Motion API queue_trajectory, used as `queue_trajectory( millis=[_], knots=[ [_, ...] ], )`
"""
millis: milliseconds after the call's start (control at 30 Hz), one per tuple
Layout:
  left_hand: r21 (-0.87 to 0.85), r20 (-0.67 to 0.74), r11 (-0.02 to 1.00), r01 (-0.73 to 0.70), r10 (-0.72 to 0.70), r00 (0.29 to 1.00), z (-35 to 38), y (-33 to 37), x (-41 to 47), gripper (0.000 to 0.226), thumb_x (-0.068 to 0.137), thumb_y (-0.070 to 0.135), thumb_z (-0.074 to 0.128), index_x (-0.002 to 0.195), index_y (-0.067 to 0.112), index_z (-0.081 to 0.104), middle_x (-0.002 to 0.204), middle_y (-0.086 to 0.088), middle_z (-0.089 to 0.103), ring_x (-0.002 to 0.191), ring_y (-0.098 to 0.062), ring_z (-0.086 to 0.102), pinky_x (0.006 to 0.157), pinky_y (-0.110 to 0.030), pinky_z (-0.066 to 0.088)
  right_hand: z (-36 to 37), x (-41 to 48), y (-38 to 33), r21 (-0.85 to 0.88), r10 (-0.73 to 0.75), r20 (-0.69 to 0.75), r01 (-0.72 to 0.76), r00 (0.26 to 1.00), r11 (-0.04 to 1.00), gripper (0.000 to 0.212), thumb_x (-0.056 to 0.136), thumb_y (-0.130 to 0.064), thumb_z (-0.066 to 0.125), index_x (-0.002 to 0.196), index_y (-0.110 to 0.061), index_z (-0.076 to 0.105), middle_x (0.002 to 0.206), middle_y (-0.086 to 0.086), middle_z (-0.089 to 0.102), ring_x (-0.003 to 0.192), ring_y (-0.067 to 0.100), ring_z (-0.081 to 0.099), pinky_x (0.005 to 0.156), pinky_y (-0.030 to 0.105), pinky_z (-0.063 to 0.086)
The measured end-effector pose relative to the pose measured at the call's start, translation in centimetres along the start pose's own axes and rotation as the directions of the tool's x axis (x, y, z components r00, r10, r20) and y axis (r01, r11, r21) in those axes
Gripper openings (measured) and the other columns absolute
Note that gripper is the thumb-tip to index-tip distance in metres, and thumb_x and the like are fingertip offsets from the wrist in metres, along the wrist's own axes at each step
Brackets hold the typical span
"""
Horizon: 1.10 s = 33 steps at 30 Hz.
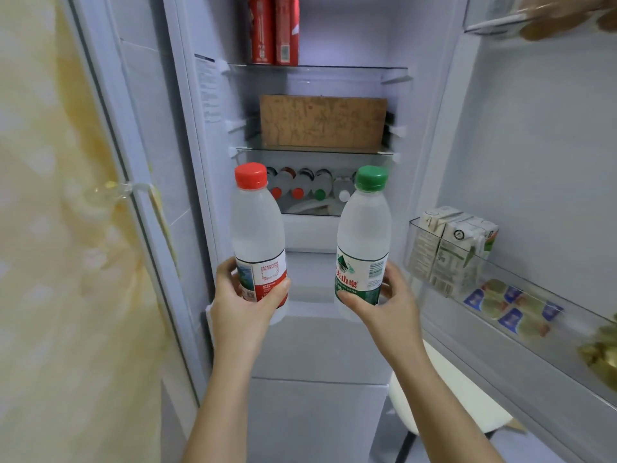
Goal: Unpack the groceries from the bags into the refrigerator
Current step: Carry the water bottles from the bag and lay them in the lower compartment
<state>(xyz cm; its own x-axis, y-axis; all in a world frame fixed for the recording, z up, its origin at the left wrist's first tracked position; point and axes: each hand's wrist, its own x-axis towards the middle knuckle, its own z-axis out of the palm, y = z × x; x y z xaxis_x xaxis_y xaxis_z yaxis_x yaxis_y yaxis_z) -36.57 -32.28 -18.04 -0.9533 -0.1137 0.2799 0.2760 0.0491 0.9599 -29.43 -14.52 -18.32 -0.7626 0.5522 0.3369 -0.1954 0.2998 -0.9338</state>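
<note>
View from the head camera into an open refrigerator (354, 228). The left hand (245, 302) is closed around the lower, labelled part of a red-capped bottle (258, 235); the right hand (387, 300) is closed around the same part of a green-capped bottle (364, 238). Each grip is clamped on its bottle, fingers wrapped over the label. Both bottles stand upright, long axis vertical, caps uppermost, held side by side and apart in front of the compartment.

Straight beyond the two caps lies a shelf on which a row of bottles (307, 187) rests on its side, caps toward the viewer, long axis running front to back. That row fills most of the shelf width; whether a gap remains is hard to tell. Above it a glass shelf (317, 150) carries a brown box (322, 121), and higher up stand red cans (275, 28). The door rack (500, 282) to the right holds cartons (450, 248) and small tubs (510, 309).

Judged step: stowing the pair with the stored row. The governing relation is that the held bottles are upright while the stored ones lie flat, so each would need tipping forward, base first, before sliding in. Neither hand is clearly nearer; the two are about level.
</note>
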Motion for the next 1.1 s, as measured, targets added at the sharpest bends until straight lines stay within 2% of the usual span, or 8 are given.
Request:
queue_trajectory(
  millis=[67, 167, 367, 533, 733, 900, 1000, 1100],
  knots=[
    [-0.015, 0.021, 1.000, 0.007, -0.006, 1.000, 1.0, -0.3, 2.6, 0.060, 0.068, 0.014, 0.085, 0.113, 0.031, 0.048, 0.095, 0.023, 0.061, 0.073, 0.018, 0.058, 0.063, -0.007, 0.046, 1.2, 2.1, 0.5, -0.009, 0.002, -0.012, -0.002, 1.000, 1.000, 0.060, 0.070, -0.011, 0.086, 0.117, -0.035, 0.057, 0.105, -0.021, 0.067, 0.093, -0.012, 0.060, 0.066, 0.001, 0.044],
    [-0.036, 0.048, 0.999, 0.006, -0.005, 0.999, 2.3, -1.3, 6.4, 0.060, 0.069, 0.012, 0.084, 0.113, 0.029, 0.048, 0.097, 0.020, 0.062, 0.072, 0.016, 0.059, 0.061, -0.004, 0.045, 3.1, 5.5, 1.3, -0.028, 0.011, -0.024, -0.011, 1.000, 1.000, 0.063, 0.070, -0.014, 0.086, 0.123, -0.032, 0.056, 0.109, -0.019, 0.066, 0.096, -0.015, 0.057, 0.067, 0.001, 0.044],
    [-0.042, 0.114, 0.998, 0.049, -0.044, 0.992, 4.1, -4.4, 13.1, 0.063, 0.067, 0.019, 0.086, 0.115, 0.033, 0.048, 0.102, 0.018, 0.065, 0.091, -0.005, 0.066, 0.076, -0.024, 0.052, 6.8, 10.9, 3.9, -0.062, 0.053, -0.071, -0.057, 0.996, 0.996, 0.066, 0.071, -0.019, 0.086, 0.127, -0.032, 0.054, 0.114, -0.017, 0.066, 0.104, -0.003, 0.060, 0.072, 0.004, 0.048],
    [-0.034, 0.167, 0.994, 0.107, -0.100, 0.981, 5.9, -7.4, 16.5, 0.062, 0.069, 0.017, 0.085, 0.114, 0.033, 0.047, 0.098, 0.018, 0.064, 0.079, 0.008, 0.063, 0.059, -0.007, 0.047, 8.7, 13.5, 6.8, -0.086, 0.117, -0.131, -0.129, 0.984, 0.988, 0.066, 0.070, -0.016, 0.086, 0.126, -0.030, 0.054, 0.113, -0.017, 0.066, 0.104, 0.003, 0.061, 0.076, 0.013, 0.048],
    [0.012, 0.212, 0.984, 0.180, -0.179, 0.961, 8.5, -10.8, 18.5, 0.062, 0.070, 0.012, 0.084, 0.112, 0.033, 0.044, 0.092, 0.019, 0.063, 0.068, 0.016, 0.060, 0.054, -0.002, 0.043, 9.3, 15.6, 10.3, -0.128, 0.190, -0.192, -0.217, 0.963, 0.968, 0.063, 0.068, -0.015, 0.087, 0.121, -0.027, 0.055, 0.103, -0.020, 0.066, 0.095, 0.001, 0.064, 0.073, 0.019, 0.050],
    [0.075, 0.248, 0.977, 0.198, -0.210, 0.946, 10.5, -13.0, 20.1, 0.062, 0.071, 0.016, 0.084, 0.114, 0.033, 0.042, 0.092, 0.020, 0.061, 0.074, 0.011, 0.059, 0.054, -0.003, 0.042, 10.3, 17.6, 12.8, -0.128, 0.243, -0.180, -0.267, 0.953, 0.955, 0.062, 0.070, -0.012, 0.085, 0.117, -0.033, 0.050, 0.096, -0.027, 0.062, 0.082, -0.017, 0.059, 0.065, 0.008, 0.047],
    [0.108, 0.279, 0.973, 0.205, -0.228, 0.933, 11.8, -14.1, 20.8, 0.063, 0.071, 0.017, 0.084, 0.118, 0.032, 0.043, 0.096, 0.014, 0.063, 0.082, 0.004, 0.060, 0.053, -0.005, 0.043, 10.6, 18.9, 14.2, -0.144, 0.264, -0.163, -0.287, 0.951, 0.947, 0.062, 0.071, -0.011, 0.085, 0.118, -0.031, 0.049, 0.097, -0.028, 0.060, 0.081, -0.017, 0.058, 0.064, 0.005, 0.046],
    [0.133, 0.309, 0.970, 0.204, -0.236, 0.921, 12.8, -15.4, 21.2, 0.062, 0.071, 0.015, 0.084, 0.118, 0.028, 0.045, 0.095, 0.013, 0.063, 0.079, 0.004, 0.062, 0.054, -0.003, 0.043, 10.7, 19.8, 15.5, -0.165, 0.281, -0.143, -0.303, 0.949, 0.939, 0.063, 0.071, -0.011, 0.085, 0.119, -0.029, 0.049, 0.099, -0.026, 0.060, 0.085, -0.014, 0.058, 0.066, 0.005, 0.047]
  ],
)
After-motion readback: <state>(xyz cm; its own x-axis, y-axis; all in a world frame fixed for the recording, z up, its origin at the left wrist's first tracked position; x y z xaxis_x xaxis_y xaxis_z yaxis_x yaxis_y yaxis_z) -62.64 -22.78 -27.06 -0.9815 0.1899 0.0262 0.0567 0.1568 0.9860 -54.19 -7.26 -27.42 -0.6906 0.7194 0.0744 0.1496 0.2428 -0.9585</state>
